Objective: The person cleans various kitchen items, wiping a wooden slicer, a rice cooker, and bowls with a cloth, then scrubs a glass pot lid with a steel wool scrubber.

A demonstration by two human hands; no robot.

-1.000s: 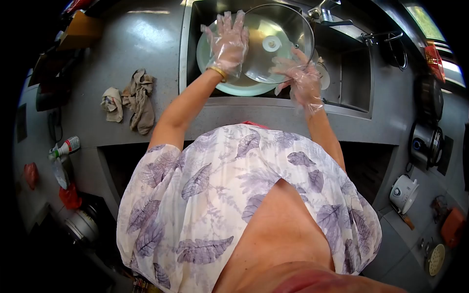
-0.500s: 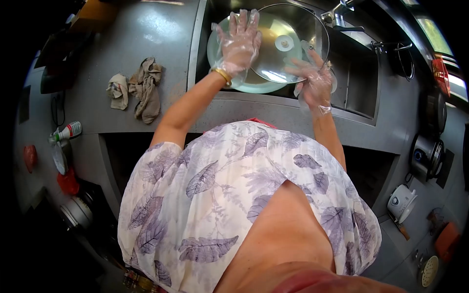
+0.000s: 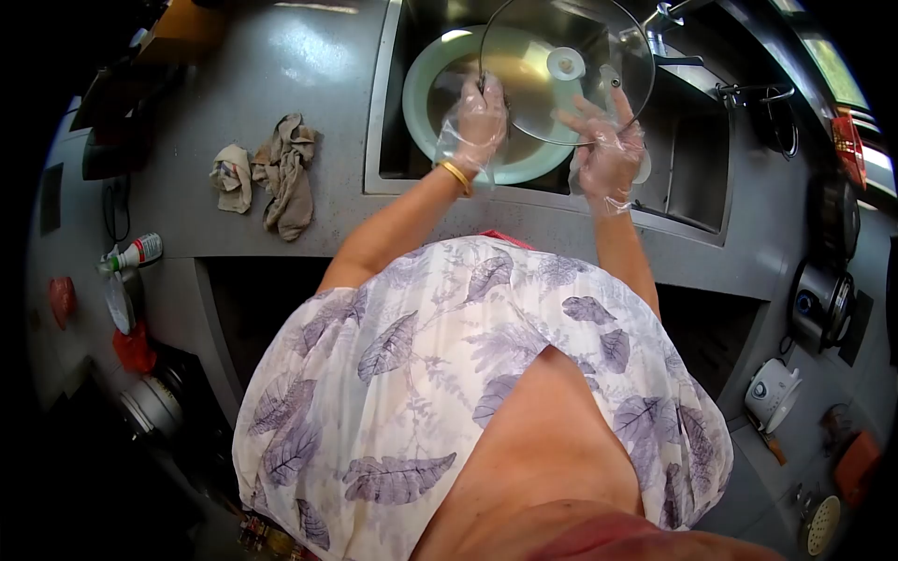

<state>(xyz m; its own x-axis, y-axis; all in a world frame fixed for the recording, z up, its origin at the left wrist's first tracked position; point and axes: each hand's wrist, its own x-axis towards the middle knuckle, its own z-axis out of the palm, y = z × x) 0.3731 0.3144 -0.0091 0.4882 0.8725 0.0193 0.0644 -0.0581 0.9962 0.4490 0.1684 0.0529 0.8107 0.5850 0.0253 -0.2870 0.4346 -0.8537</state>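
A clear glass pot lid [image 3: 565, 65] with a thin metal rim and a pale round knob is tilted above a light green basin [image 3: 415, 98]. Cloudy water stands in the basin, which sits in the steel sink. My left hand [image 3: 477, 120], in a clear plastic glove, closes around the lid's left rim. At the lower right rim my right hand [image 3: 608, 154], gloved too, grips the lid with some fingers spread behind the glass. Through the lid, part of the basin and water shows.
To the right lies a second sink bowl [image 3: 687, 168], with a faucet [image 3: 664, 37] behind. Crumpled cloths [image 3: 285, 178] rest on the grey counter left of the sink. A spray bottle [image 3: 138, 251] is farther left; a rice cooker [image 3: 818, 304] and a white appliance [image 3: 772, 393] stand at right.
My left hand has gone from lying spread on the lid's glass to gripping its left rim. The lid has shifted right and tilted up, uncovering more of the basin.
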